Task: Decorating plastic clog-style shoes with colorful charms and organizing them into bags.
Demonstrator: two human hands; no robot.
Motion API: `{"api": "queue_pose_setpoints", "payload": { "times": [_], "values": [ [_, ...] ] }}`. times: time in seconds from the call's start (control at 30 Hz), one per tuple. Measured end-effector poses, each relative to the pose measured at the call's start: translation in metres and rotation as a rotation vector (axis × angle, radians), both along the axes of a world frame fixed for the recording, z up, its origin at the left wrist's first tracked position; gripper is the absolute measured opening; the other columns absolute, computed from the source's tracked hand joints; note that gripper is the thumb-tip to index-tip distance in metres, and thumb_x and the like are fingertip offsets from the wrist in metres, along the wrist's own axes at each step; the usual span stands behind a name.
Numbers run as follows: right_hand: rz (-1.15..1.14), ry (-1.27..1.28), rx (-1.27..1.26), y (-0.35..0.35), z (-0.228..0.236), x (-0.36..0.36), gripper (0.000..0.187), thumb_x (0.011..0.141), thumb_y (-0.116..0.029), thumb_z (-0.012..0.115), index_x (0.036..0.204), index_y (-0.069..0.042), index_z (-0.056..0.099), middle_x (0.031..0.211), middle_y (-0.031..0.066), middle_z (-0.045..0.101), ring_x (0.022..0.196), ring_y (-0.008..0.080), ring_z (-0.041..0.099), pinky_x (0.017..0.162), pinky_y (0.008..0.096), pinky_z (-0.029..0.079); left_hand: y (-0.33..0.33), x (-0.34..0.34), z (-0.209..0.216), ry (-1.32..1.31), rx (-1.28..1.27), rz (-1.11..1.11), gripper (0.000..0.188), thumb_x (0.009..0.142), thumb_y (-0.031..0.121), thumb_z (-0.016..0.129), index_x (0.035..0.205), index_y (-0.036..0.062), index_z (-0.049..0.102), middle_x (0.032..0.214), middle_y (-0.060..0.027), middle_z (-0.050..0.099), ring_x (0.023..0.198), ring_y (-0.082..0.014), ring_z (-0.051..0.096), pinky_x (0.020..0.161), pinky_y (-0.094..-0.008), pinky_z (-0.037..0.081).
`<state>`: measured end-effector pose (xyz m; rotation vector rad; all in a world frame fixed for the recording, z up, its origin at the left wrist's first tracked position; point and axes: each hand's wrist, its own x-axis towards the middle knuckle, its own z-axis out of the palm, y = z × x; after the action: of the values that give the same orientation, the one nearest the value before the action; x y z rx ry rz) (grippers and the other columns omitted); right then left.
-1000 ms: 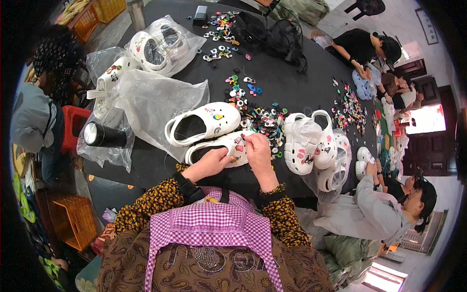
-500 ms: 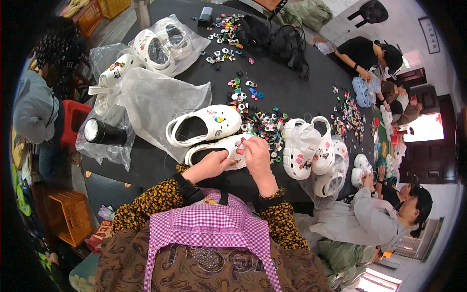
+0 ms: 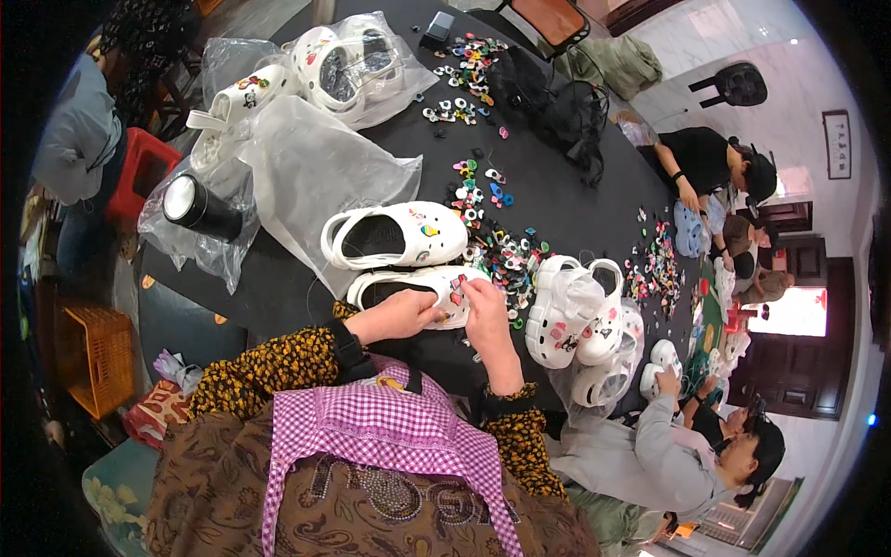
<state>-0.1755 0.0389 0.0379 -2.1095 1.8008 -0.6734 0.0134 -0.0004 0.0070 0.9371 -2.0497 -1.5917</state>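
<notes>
A white clog (image 3: 371, 287) lies on the black table in front of me, toe to the right. My left hand (image 3: 401, 316) is closed on its near side, with the thumb and fingertips at the toe part. At the top of the toe, my right hand (image 3: 489, 320) pinches a small red shoe charm (image 3: 461, 282) against the clog; my fingers partly hide it. Just behind lies a second white clog (image 3: 447, 234) with colourful charms on its toe. A pile of loose shoe charms (image 3: 512, 265) spreads to the right of both clogs.
Bagged white clogs (image 3: 329, 79) and a black bottle (image 3: 206, 212) lie left. Decorated white clogs (image 3: 554, 325) stand right. A black mesh bundle (image 3: 548, 107) lies at the back. Co-workers sit along the right; one in grey (image 3: 650, 446) holds white clogs.
The whole view has tilted and shifted slightly. Both hands stay at the same clog, and the right fingers remain at the red charm, a little lower in the picture.
</notes>
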Motion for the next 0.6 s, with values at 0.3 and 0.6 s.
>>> {"api": "queue_pose_setpoints", "payload": {
  "times": [0.3, 0.6],
  "values": [
    [-0.016, 0.151, 0.110, 0.006, -0.004, 0.008, 0.033, 0.077, -0.002, 0.051, 0.109, -0.004, 0.060, 0.106, 0.0068, 0.056, 0.098, 0.0301, 0.051, 0.080, 0.0407, 0.042, -0.001, -0.002, 0.002, 0.024, -0.023, -0.022, 0.030, 0.087, 0.029, 0.055, 0.076, 0.0007, 0.055, 0.071, -0.0208, 0.058, 0.070, -0.0394, 0.058, 0.063, -0.0459, 0.045],
    [-0.055, 0.229, 0.158, 0.004, -0.005, 0.015, 0.027, 0.082, -0.008, 0.051, 0.107, -0.007, 0.059, 0.107, 0.0052, 0.055, 0.100, 0.0268, 0.049, 0.077, 0.0391, 0.039, -0.002, -0.006, -0.001, -0.034, -0.092, -0.027, 0.026, 0.086, 0.023, 0.055, 0.078, -0.0016, 0.053, 0.070, -0.0214, 0.057, 0.069, -0.0402, 0.057, 0.062, -0.0464, 0.043]
  ]
}}
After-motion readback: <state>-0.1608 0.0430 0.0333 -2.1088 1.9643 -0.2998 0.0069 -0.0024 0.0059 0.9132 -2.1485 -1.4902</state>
